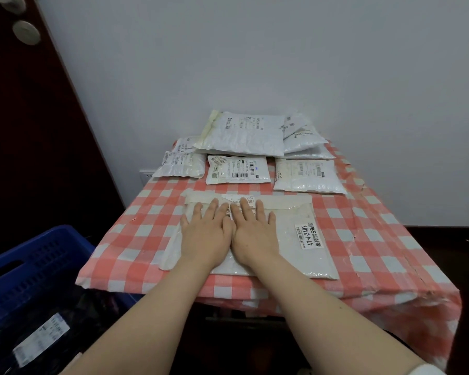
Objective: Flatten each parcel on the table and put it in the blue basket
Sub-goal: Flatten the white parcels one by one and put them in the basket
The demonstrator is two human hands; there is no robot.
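A large white parcel [290,239] lies flat on the near part of the table [376,239], a white label with "47-4-2402" on its right side. My left hand [206,234] and my right hand [252,231] press on it side by side, palms down, fingers straight and spread. Several more white parcels [241,136] are heaped and laid out at the far end of the table. The blue basket [25,272] stands on the floor at the lower left, with a dark parcel bearing a white label [41,339] in it.
The table has a red and white checked cloth and stands against a white wall. A dark door [25,131] is on the left. A wall socket [147,174] shows behind the table's far left corner.
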